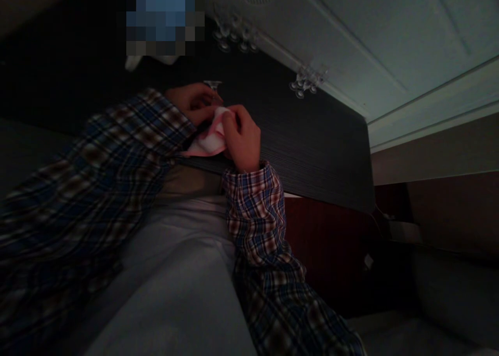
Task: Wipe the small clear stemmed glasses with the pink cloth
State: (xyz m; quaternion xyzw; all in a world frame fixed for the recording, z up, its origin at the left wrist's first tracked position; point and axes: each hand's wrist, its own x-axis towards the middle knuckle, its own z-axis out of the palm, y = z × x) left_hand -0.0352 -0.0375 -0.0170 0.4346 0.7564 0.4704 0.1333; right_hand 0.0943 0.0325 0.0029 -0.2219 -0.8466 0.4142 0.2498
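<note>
Near the front edge of the dark table, my left hand (192, 100) is closed around a small clear stemmed glass (212, 84). Its round foot sticks up beyond my fingers, and the rest is hidden by hand and cloth. A white cloth with pink edging (210, 144) is bunched against the glass and hangs down towards the table edge. My right hand (245, 137) pinches this cloth, thumb and fingers pressed together close beside my left hand. The dim light blurs finer detail.
Along the back of the dark wood-grain table (319, 148), by the white wall panel (374, 39), stand two groups of small clear glasses (234, 31), (307, 81). A pixelated blue patch (161, 18) covers the far left. A pale object (134, 61) shows below it.
</note>
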